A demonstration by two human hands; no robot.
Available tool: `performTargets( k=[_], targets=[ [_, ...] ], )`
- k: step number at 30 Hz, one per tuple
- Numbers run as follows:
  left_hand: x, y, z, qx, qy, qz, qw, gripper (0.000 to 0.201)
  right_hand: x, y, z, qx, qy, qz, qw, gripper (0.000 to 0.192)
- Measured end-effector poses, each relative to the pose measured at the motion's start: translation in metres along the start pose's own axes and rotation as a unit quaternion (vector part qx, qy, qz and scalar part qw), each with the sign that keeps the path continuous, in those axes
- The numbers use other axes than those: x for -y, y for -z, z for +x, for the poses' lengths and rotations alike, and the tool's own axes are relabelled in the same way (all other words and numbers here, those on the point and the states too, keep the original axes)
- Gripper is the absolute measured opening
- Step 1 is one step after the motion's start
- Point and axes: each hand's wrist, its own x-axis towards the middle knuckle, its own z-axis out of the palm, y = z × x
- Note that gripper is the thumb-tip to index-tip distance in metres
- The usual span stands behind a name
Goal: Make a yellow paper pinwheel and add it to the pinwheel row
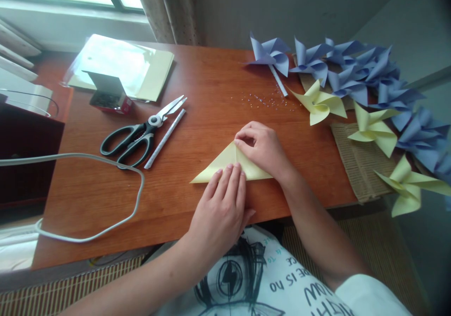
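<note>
the yellow paper (225, 165), folded to a triangle, lies flat on the desk (197, 119) near its front edge. the left hand (220, 208) rests on the lower edge of the paper with fingers (229, 177) straight and pressed together, probably to keep the sheet from sliding. the right hand (264, 147) is at the top corner of the paper, fingertips curled and pushing down on the fold, it seems to sharpen the crease. left of the paper lie scissors (139, 133) and a rolled white stick (165, 137); further left a small open box (109, 97) holds dark small items, too small to tell. right of the paper are finished pinwheels (352, 72).
</note>
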Motion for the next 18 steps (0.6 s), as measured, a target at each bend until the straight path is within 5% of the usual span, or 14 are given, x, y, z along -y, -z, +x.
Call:
performTargets(
  k=[12,18],
  targets=[
    [-0.0012,-0.0048,-0.0007,-0.002,-0.014,0.026,1.000,0.082,-0.0014,0.0007,-0.0007,0.016,0.031,-0.109,0.993,0.003],
    [-0.0010,-0.0087,-0.0026,0.001,-0.020,0.029,0.999,0.090,0.0044,0.0058,-0.0028,0.080,0.071,-0.112,0.988,0.017]
  ],
)
